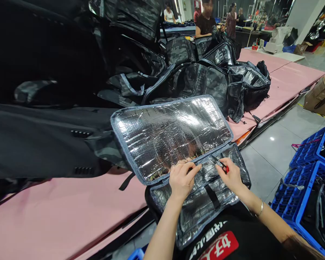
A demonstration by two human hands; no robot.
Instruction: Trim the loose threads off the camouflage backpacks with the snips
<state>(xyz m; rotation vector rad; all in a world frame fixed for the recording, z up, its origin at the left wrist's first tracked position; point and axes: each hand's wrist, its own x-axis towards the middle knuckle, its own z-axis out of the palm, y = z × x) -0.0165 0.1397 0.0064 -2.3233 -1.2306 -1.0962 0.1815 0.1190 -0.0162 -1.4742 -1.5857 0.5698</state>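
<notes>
An insulated bag [200, 213] with a silver foil lining lies in front of me, its foil-lined lid [176, 133] folded back and edged in grey binding. My left hand [182, 177] is closed on the bag at the seam where the lid joins the body, thumb and forefinger pointing right. In my right hand [231, 177] is a small pair of scissors [219, 164], dark-bladed with a red part at the handle. Their tips point up and left, close to that same seam. A black strap [212, 196] crosses the lining below my hands.
Dark camouflage bags [200, 77] are heaped on the pink-covered table [284, 79], with a large black bag [43, 141] at left. Blue crates [295, 202] stand on the floor to the right, a cardboard box [321, 95] beyond. Several people work behind, near a sewing machine [278, 38].
</notes>
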